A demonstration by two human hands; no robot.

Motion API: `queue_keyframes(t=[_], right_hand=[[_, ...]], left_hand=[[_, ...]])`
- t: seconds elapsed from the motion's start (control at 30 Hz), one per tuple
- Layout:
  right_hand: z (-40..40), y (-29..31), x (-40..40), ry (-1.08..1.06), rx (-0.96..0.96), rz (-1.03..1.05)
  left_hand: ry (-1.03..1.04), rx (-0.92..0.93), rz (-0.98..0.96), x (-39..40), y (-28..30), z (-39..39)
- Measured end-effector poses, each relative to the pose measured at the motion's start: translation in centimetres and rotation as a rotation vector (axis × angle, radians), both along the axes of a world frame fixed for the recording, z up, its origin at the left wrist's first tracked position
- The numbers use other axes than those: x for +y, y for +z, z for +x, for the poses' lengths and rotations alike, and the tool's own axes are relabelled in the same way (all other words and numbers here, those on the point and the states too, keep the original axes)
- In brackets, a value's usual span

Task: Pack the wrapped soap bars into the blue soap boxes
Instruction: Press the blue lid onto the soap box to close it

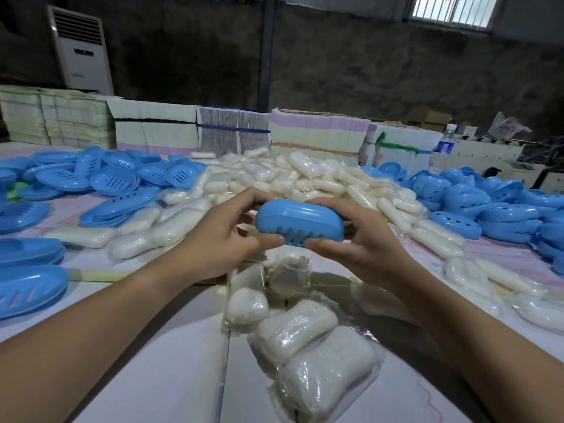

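Blue soap box [300, 221] | closed, slotted | gripped by both hands

A plain sky-blue soap box [300, 220] is seen between the hands, slotted on its underside. White bars in clear glossy wrap [308, 337] lie below the hands — a paler heap [293, 175] beyond them. Blue slotted trays [113, 180] are spread left of the left hand [219, 239]; blue lids with cut-out holes [454, 222] right of the right hand [369, 239].
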State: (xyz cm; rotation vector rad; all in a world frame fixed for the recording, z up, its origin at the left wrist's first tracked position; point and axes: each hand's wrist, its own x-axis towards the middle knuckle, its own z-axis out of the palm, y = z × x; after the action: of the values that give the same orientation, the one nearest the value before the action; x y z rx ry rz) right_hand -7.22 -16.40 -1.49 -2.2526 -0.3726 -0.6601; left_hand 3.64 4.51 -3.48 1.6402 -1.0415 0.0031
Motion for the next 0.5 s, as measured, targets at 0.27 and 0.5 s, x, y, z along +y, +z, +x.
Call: queue_keyframes(t=[0.27,0.5], right_hand=[[0.15,-0.16,-0.04,0.009,0.018,0.066],[0.01,0.31,-0.33,-0.096,-0.03,-0.018]], left_hand=[[-0.05,0.07,-0.045,-0.17,-0.27,-0.03],[0.006,-0.024,-0.064,-0.31,-0.23,0.28]])
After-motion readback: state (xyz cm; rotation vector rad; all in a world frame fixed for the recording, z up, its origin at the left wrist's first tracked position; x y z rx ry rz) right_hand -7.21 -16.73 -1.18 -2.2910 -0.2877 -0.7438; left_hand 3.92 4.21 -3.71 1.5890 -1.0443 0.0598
